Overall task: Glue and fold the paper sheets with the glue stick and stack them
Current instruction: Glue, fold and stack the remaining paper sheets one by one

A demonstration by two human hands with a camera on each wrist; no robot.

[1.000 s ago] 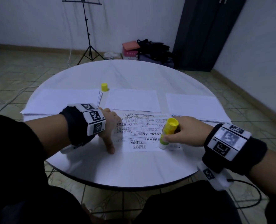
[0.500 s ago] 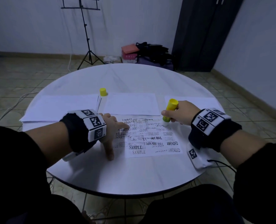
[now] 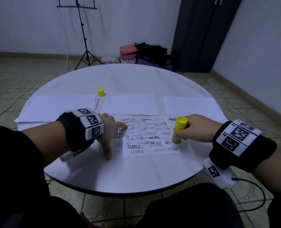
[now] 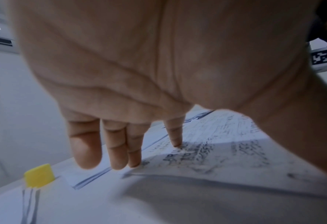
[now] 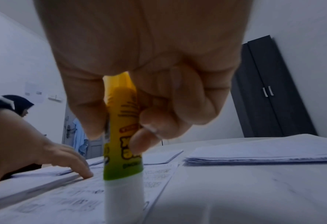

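Observation:
A printed paper sheet lies on the round white table in front of me. My left hand presses its left edge flat, fingers straight, with fingertips on the print. My right hand grips the yellow glue stick upright, its white glue end down on the sheet's right edge. The sheet runs leftward under the stick to the left hand.
The yellow glue cap stands at the back between a left paper stack and a middle sheet. Another paper stack lies at the right. A music stand, bags and a dark wardrobe stand beyond the table.
My right hand ran the glue stick from the sheet's near right edge up to the far right corner and back down to the near right edge. The left hand stayed pressing.

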